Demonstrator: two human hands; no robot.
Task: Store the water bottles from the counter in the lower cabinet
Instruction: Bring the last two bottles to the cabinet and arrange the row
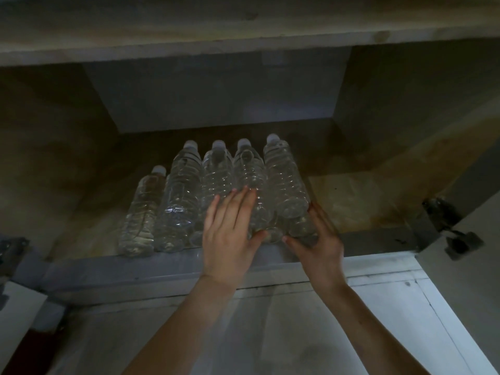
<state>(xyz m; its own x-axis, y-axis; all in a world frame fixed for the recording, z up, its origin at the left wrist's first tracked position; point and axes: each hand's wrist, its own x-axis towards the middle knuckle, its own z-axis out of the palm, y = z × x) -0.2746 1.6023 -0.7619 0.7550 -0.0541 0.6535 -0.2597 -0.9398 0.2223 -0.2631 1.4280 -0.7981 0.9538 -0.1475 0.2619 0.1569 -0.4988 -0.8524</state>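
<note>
Several clear water bottles with white caps lie on their sides in the open lower cabinet (351, 201), caps toward the back, stacked in two layers. One single bottle (143, 209) lies at the left end. The top right bottle (284, 180) sits above a lower bottle (301, 228). My left hand (230, 231) rests flat with straight fingers on the middle bottles (249, 171), thumb against a bottle base. My right hand (319, 242) holds the lower right bottle at its base, fingers along its right side and thumb in front.
The cabinet's front ledge (121, 269) runs just below the bottle bases. A metal hinge (443, 223) and the open door (476, 280) are at the right; another hinge (10, 247) is at the left. Bare cabinet floor lies right of the stack. A shelf board (243, 31) hangs overhead.
</note>
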